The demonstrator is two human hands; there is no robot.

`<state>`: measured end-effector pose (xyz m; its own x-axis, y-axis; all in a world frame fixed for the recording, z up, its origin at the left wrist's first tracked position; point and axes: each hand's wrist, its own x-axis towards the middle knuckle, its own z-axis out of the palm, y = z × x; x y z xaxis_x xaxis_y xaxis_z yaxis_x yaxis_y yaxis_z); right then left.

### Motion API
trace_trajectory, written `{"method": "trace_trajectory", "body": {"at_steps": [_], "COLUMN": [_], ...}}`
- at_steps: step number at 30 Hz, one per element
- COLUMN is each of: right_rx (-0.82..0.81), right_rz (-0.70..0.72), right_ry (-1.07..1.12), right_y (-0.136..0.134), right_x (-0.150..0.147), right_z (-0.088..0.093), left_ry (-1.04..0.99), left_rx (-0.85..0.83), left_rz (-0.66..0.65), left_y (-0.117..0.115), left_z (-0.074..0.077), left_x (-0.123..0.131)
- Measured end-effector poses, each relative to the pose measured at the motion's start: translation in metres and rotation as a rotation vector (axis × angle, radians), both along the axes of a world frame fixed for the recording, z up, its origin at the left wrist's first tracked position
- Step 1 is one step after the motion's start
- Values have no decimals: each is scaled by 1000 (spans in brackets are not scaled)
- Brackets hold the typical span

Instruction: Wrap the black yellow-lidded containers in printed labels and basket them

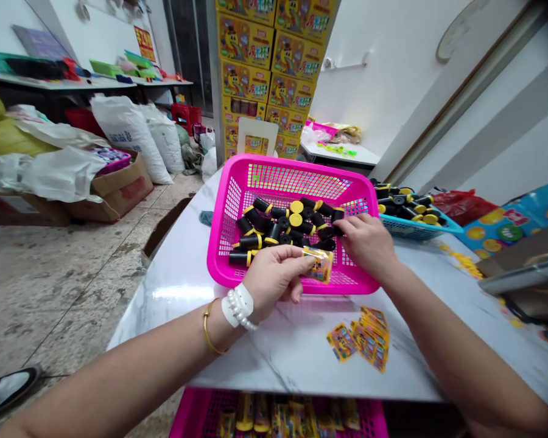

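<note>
Left hand (274, 277) pinched a yellow sticker (318, 265) over the pink basket (223, 243); right hand (368, 243) had fingers curled on a black tube (329, 232) w/ yellow cap inside.

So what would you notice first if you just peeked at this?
The bright pink basket pops out first, sitting on the white marble table with a heap of black tubes with yellow caps inside. The right hand reaches into the heap, while the left hand pinches a small yellow label at the basket's near edge. Behind stands a tall stack of yellow cartons.
</note>
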<state>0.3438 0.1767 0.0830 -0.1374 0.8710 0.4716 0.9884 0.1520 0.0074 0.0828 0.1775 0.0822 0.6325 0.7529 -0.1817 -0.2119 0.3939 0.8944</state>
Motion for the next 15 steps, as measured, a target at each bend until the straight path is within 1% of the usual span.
{"method": "trace_trajectory", "body": {"at_steps": [3,4,5,7,9,10,12,15], "right_rx": [-2,-3,-9,-69,-200,-266,-357,-400], "right_rz": [57,75,98,154,191,192,186,220], "right_ry": [76,159,291,663,1002,1087,1142,1184], "right_y": [-1,-4,-8,-17,-26,-31,-39,-50], "right_x": [2,1,-1,-8,-17,-22,-30,-38], "right_z": [-3,-2,0,5,11,13,15,14], "left_ry": [-33,-48,-61,-71,-68,-65,-59,-62], "left_rx": [-2,-8,-16,-37,-67,-84,-118,-167], "left_rz": [-13,-6,6,26,47,59,89,126], "left_y": [1,1,1,2,4,5,7,10], "left_z": [0,0,-1,-2,-2,-2,0,2], "left_x": [0,0,0,1,1,2,1,1]}}
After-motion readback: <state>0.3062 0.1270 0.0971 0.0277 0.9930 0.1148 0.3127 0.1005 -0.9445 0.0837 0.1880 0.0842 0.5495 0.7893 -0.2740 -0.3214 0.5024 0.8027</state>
